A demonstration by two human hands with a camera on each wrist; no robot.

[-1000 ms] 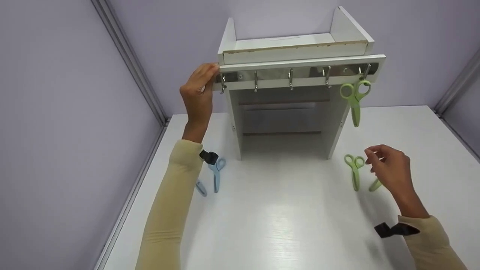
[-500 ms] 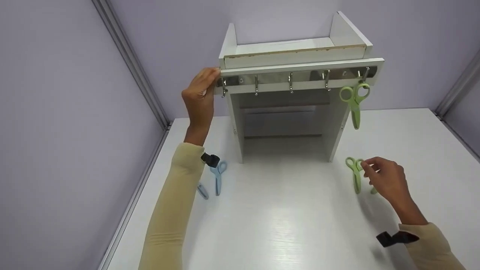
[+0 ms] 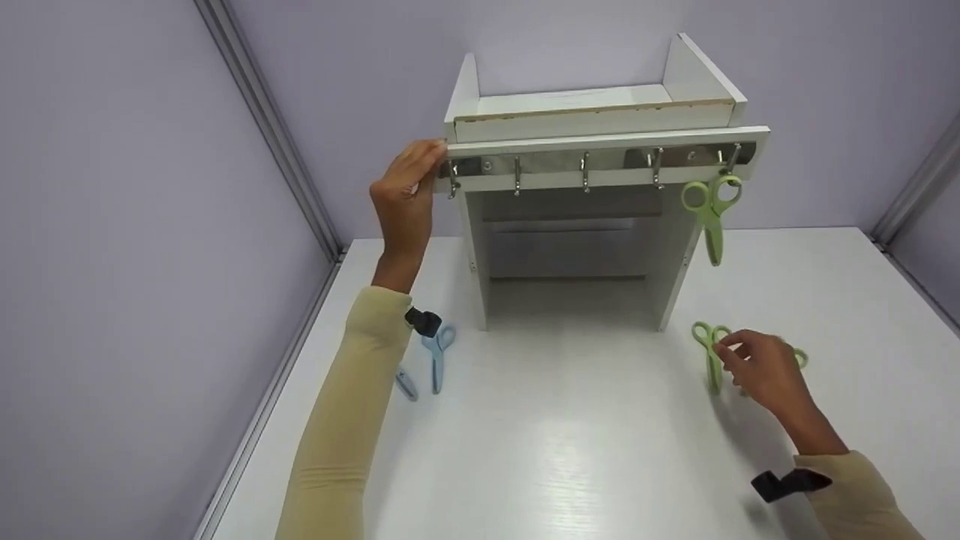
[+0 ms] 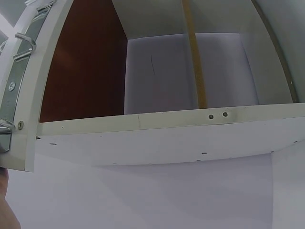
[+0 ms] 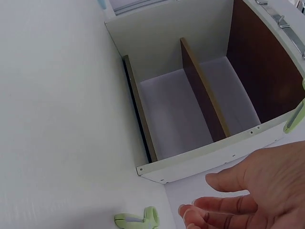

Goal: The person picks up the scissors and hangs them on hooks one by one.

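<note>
Green scissors (image 3: 709, 354) at lower right: right hand (image 3: 761, 369) reaches, fingers loosely spread; left hand (image 3: 405, 199) grips the rack (image 3: 600, 161). Next: pinch handles.

From the head view we look forward and down across the table (image 3: 570, 450) at the front of the shelf unit (image 3: 600, 120), far enough back to take in both arms and the purple walls. From the left wrist view we sit close under the unit (image 4: 157, 138), facing up along its side, with the hook rail (image 4: 14, 76) at the left edge. From the right wrist view we look from low over the table (image 5: 57, 119) into the unit's open front (image 5: 190, 109). All three views share the shelf unit.
</note>
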